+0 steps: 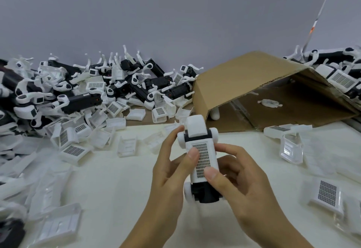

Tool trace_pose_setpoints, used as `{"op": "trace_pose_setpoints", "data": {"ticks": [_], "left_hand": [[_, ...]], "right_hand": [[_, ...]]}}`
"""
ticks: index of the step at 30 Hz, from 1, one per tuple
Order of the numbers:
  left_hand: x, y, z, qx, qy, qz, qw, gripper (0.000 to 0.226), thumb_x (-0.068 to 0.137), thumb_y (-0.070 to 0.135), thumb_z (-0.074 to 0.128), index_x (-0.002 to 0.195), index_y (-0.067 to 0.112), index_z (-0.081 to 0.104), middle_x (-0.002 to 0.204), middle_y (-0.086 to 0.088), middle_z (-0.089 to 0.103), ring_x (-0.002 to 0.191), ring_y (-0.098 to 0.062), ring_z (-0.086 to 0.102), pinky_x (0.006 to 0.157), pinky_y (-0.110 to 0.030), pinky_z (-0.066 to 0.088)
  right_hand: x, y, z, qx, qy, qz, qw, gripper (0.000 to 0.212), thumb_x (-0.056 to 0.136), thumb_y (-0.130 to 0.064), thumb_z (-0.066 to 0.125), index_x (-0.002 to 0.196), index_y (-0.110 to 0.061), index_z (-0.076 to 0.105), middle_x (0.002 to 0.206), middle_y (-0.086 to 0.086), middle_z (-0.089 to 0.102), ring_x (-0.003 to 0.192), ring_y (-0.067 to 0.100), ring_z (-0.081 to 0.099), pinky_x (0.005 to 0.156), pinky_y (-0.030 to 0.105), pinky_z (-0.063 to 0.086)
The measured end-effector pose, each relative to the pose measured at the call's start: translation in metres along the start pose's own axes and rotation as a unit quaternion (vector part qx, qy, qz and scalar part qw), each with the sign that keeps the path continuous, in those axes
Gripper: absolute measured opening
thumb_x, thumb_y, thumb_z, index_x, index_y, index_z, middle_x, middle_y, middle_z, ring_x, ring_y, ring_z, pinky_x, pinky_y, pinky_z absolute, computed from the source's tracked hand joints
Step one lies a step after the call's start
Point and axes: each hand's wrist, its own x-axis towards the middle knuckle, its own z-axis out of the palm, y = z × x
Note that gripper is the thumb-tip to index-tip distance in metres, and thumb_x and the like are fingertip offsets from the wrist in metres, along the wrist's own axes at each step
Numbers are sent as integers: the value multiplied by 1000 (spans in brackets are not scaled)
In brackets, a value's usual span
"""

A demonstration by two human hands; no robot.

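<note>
In the middle of the head view I hold a black and white toy-like device (199, 130) above the white table (117, 189). A white cover with a grey dot-grid panel (203, 159) lies on its top. My left hand (172, 169) grips the device from the left, with the thumb on the grid panel. My right hand (240, 179) grips it from the right, its thumb pressing the panel's lower end. White rounded lugs stick out at the device's corners, and its black underside shows near my palms.
A big heap of assembled black and white devices (82, 91) runs along the back left. Loose white grid covers (74, 151) and clear trays (58, 226) lie left and right (328, 193). A cardboard box (254, 83) lies tipped on its side at back right.
</note>
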Motion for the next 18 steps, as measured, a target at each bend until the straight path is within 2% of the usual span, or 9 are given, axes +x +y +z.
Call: {"op": "trace_pose_setpoints", "data": {"ticks": [3, 5, 7, 8, 9, 10, 12, 15, 18], "left_hand": [[2, 0, -4, 22, -21, 26, 999, 53, 88, 42, 67, 138, 47, 48, 110, -8, 77, 102, -28, 73, 89, -37, 59], [1, -4, -6, 69, -38, 6, 997, 55, 88, 53, 61, 139, 58, 40, 107, 2, 78, 102, -18, 73, 91, -31, 57], [3, -13, -11, 203, -56, -9, 978, 52, 90, 69, 45, 139, 71, 28, 98, 19, 76, 94, -2, 70, 84, -20, 52], [5, -16, -16, 272, -47, -3, 961, 48, 92, 73, 36, 139, 70, 26, 92, 22, 74, 88, 2, 68, 81, -20, 51], [7, -18, -21, 290, -17, -2, 957, 47, 94, 74, 30, 140, 63, 31, 88, 20, 74, 85, 1, 67, 82, -24, 52], [11, -19, -24, 248, 29, -3, 968, 49, 95, 70, 32, 138, 52, 42, 85, 14, 75, 82, -3, 68, 84, -29, 53], [19, -22, -32, 122, 132, -26, 983, 38, 98, 53, 39, 121, 32, 61, 78, 0, 76, 75, -15, 71, 77, -34, 54], [30, -29, -41, 39, 209, -59, 975, 28, 105, 32, 45, 98, 16, 67, 72, -9, 74, 69, -25, 69, 68, -37, 54], [32, -36, -40, 33, 211, -62, 975, 34, 105, 29, 47, 88, 9, 69, 70, -10, 74, 65, -25, 68, 65, -37, 52]], "right_hand": [[-3, -4, 0, -47, 31, -32, 998, 31, 81, -42, 70, 105, -57, 58, 94, -15, 76, 92, 11, 73, 77, 31, 61], [-3, -6, -1, -40, 63, 0, 997, 29, 81, -45, 78, 105, -50, 63, 90, -10, 77, 87, 13, 74, 76, 34, 60], [-1, -4, -4, -31, 93, 62, 993, 43, 63, -45, 81, 100, -33, 64, 84, -6, 78, 79, 14, 74, 79, 40, 57], [1, -5, -5, -32, 109, 94, 989, 50, 54, -45, 80, 94, -23, 62, 79, -3, 78, 74, 15, 73, 76, 37, 56], [3, -7, -8, -28, 121, 119, 985, 50, 49, -44, 79, 85, -16, 60, 74, 0, 77, 68, 17, 71, 69, 32, 54], [6, -11, -11, -20, 131, 143, 981, 47, 48, -44, 80, 74, -12, 57, 68, 6, 74, 60, 16, 65, 59, 26, 52], [13, -21, -20, 1, 149, 191, 970, 41, 53, -43, 81, 58, -12, 54, 61, 16, 67, 51, 16, 57, 47, 24, 48], [21, -40, -49, 5, 188, 249, 950, 34, 62, -37, 84, 56, -10, 65, 68, 15, 71, 55, 23, 62, 52, 30, 48], [42, -76, -86, -12, 253, 193, 948, 14, 65, -31, 82, 64, -18, 76, 72, 10, 74, 63, 19, 63, 60, 33, 44]]}}
